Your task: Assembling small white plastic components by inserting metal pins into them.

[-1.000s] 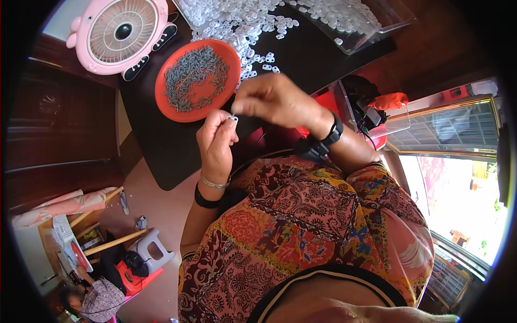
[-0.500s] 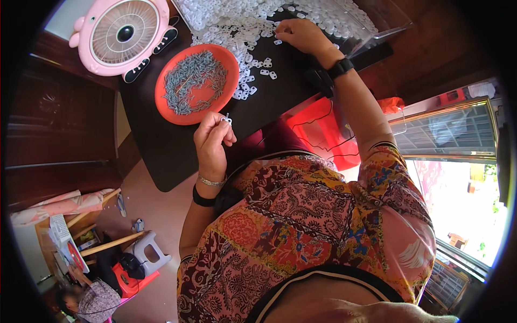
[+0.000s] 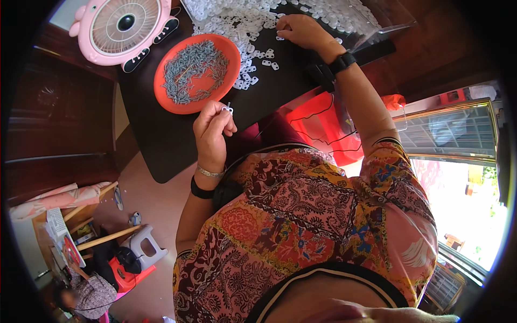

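My left hand (image 3: 211,132), closed in a pinch, holds a small white plastic piece with holes (image 3: 228,110) near the table's front edge. A thin grey pin stands up from that piece. Just beyond the hand is an orange-red plate (image 3: 235,64) holding many small grey pins (image 3: 186,67). Farther right, my right hand (image 3: 306,32) is at the edge of a heap of similar white plastic pieces (image 3: 231,16). Its fingers are bent together; a white piece shows just below the fingertips, and whether they grip one is hidden.
A pink animal-shaped fan (image 3: 125,29) stands left of the plate on the black table (image 3: 156,129). A clear plastic bin (image 3: 388,24) is at the far right. Red bags (image 3: 323,132) hang below the table edge. At lower left, another person (image 3: 94,296) sits near a grey stool (image 3: 145,247).
The view has shifted slightly. My left hand keeps its pinch on the white piece. My right hand stays by the heap with its fingers bent, moving only a little.
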Available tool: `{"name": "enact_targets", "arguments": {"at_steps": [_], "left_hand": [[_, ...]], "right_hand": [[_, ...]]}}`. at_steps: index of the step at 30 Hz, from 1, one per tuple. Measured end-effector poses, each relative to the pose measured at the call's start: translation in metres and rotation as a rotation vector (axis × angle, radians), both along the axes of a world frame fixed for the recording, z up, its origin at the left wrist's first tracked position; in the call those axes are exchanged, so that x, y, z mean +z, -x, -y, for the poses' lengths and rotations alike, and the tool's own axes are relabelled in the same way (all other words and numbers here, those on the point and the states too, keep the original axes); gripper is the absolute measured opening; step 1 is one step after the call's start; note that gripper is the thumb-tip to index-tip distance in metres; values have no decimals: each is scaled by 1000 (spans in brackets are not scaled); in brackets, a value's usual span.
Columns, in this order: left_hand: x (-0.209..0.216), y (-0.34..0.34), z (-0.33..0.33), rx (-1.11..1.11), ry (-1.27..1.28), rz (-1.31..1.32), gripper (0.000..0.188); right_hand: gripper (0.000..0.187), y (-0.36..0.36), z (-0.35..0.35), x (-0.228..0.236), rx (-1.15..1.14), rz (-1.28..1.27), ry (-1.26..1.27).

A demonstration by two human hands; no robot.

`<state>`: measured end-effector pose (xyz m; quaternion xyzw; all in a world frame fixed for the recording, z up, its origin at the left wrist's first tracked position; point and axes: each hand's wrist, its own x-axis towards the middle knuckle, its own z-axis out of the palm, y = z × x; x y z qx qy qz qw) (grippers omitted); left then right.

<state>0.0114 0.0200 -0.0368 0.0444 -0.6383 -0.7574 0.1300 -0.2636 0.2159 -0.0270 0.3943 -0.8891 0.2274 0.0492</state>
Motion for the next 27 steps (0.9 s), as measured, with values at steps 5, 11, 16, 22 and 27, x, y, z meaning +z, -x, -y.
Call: {"name": "enact_targets", "arguments": {"at_steps": [5, 11, 16, 22, 27], "left_hand": [[2, 2, -1, -2, -14, 4, 12], [15, 8, -7, -27, -65, 62, 14], [30, 13, -9, -94, -20, 23, 14], [51, 22, -12, -144, -2, -33, 15], [47, 9, -16, -125, -99, -40, 13]], "right_hand": [[20, 0, 2, -4, 17, -37, -43], [22, -1, 8, -11, 12, -28, -9], [22, -1, 8, -8, 32, -5, -17], [23, -8, 4, -4, 4, 32, 25], [20, -49, 1, 18, -3, 278, 256]]}}
